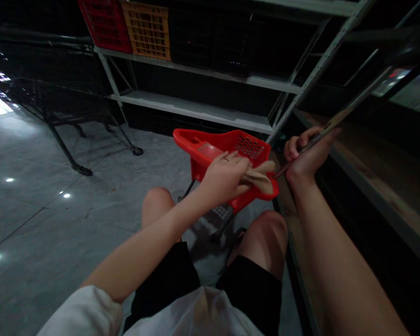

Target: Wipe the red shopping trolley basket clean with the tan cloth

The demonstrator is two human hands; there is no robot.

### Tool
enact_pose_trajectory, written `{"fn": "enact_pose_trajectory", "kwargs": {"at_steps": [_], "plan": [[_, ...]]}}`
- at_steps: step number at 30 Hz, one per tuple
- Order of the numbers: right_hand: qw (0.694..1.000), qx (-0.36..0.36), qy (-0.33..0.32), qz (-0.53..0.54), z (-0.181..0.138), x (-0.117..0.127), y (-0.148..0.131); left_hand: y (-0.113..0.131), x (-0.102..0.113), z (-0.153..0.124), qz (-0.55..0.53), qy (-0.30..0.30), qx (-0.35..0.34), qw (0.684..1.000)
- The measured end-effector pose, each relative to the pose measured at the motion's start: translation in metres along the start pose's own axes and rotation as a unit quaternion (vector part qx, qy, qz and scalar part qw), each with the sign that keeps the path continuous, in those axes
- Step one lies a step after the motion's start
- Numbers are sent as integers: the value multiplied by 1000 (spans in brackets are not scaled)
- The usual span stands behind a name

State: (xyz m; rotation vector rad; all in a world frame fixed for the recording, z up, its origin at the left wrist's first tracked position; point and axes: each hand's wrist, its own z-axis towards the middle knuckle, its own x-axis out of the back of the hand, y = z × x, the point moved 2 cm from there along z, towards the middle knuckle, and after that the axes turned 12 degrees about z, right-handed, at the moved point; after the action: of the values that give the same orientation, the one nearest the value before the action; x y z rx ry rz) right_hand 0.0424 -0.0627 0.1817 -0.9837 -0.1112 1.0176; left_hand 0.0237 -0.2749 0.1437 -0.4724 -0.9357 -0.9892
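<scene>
Red basket [203, 151] sits between the knees; left hand [226, 177] closed on a tan cloth [262, 179] at its rim. Right hand [306, 156] just beside, gripping a thin rod [350, 109] w/ long axis up-right, tip toward cloth

Both hands [224, 177] [306, 156] forward, fingers curled.

my feed is dim overall, most of the upper frame sinking into near black behind the shelving [196, 109]. the strongest light enters at the far left edge, a blown-out white patch on the floor [38, 186], and small ceiling lamp reflections dot the glossy tiles. the red basket [210, 149] stays vivid. both hands look soft with slight motion blur. straight shelf rails bow toward the corners from wide-angle distortion, and shadows pool under my knees.
</scene>
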Motion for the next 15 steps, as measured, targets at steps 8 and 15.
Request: {"fn": "enact_pose_trajectory", "kwargs": {"at_steps": [8, 15], "plan": [[923, 121, 99, -351, -42, 26, -16, -35, -4, 11, -29, 42, 67, 996], [837, -11, -281, -469, -62, -46, 7, -80, 1, 12, 44, 68, 207, 975]]}}
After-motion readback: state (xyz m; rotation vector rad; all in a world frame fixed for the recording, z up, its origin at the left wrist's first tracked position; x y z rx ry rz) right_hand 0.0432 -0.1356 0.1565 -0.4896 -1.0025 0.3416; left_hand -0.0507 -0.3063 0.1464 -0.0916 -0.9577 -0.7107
